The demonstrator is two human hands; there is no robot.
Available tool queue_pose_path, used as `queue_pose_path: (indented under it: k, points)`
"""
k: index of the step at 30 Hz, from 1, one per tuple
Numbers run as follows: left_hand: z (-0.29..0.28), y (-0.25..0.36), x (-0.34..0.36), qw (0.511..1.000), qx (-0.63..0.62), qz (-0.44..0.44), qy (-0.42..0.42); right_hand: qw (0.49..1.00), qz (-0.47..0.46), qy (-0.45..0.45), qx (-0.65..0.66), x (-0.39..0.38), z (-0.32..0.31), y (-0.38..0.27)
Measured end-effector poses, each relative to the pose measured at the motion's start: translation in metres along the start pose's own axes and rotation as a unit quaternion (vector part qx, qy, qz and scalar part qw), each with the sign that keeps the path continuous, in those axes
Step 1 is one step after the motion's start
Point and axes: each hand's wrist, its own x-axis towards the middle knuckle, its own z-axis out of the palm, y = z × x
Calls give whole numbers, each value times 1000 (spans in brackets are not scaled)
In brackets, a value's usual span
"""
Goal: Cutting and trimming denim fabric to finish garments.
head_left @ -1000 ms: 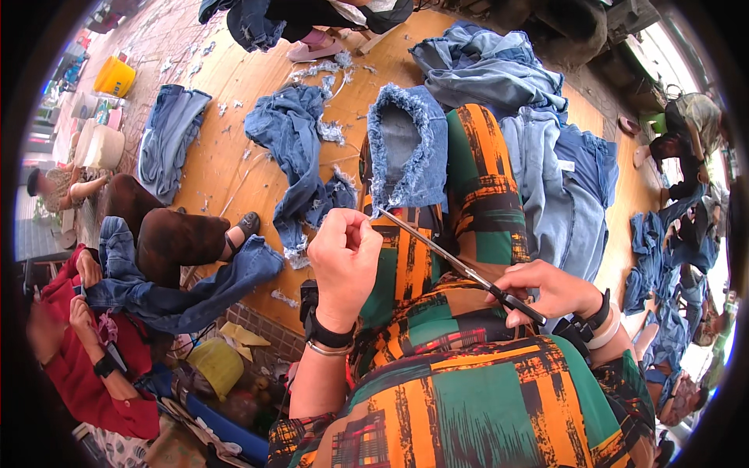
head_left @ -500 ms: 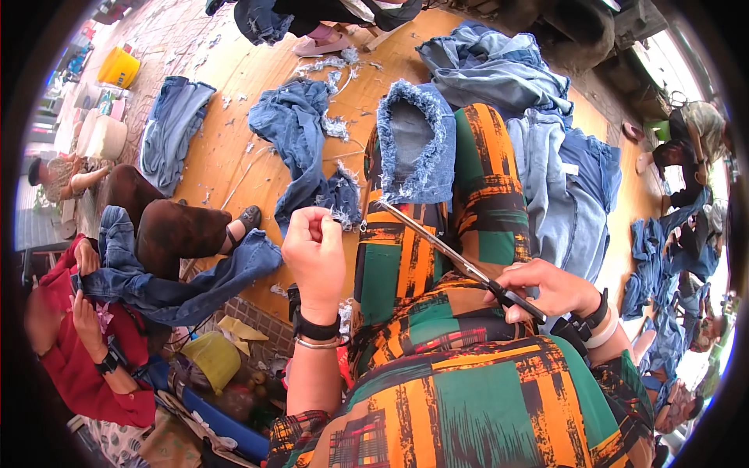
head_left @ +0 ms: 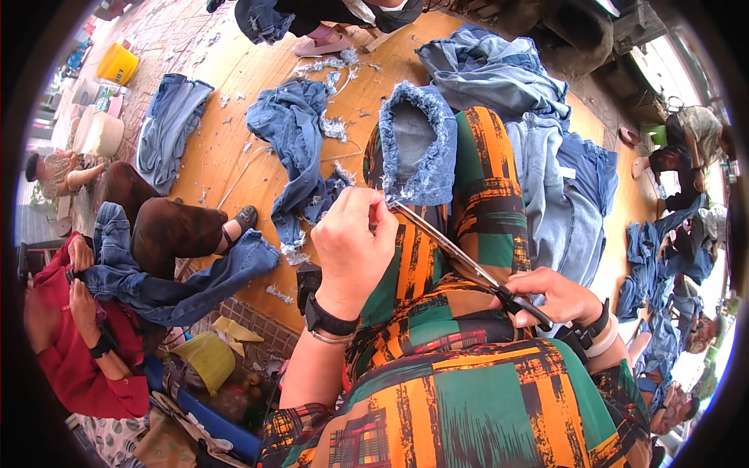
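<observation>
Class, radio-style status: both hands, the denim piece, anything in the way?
Left hand pinching frayed edge of denim piece draped over knee. Right hand gripping scissors, blades at fray. Nothing between blades and fabric.

head cam, looking down, close over lap [head_left: 468, 374]

An informal open-air garment workshop. Heaps of blue denim jeans [head_left: 499, 78] and frayed scraps [head_left: 331, 129] lie across a wooden floor [head_left: 226, 156]. Other people [head_left: 86, 343] sit around it handling denim too.
</observation>
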Motion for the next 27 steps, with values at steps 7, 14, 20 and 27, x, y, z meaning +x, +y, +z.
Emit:
queue_pose_path:
  k: [7,14,20,27]
  points:
    - [-4,1,-8,998,59,4,19,1000,4,-5,10,1,-1,-4]
    - [-16,-8,-17,993,83,-34,70,999,-17,-26,10,4,-3,0]
    - [-45,-46,-20,966,178,-160,93,1000,-11,-25,13,6,-3,1]
    - [-33,-13,-8,994,-46,-94,8,1000,-11,-18,23,3,-3,0]
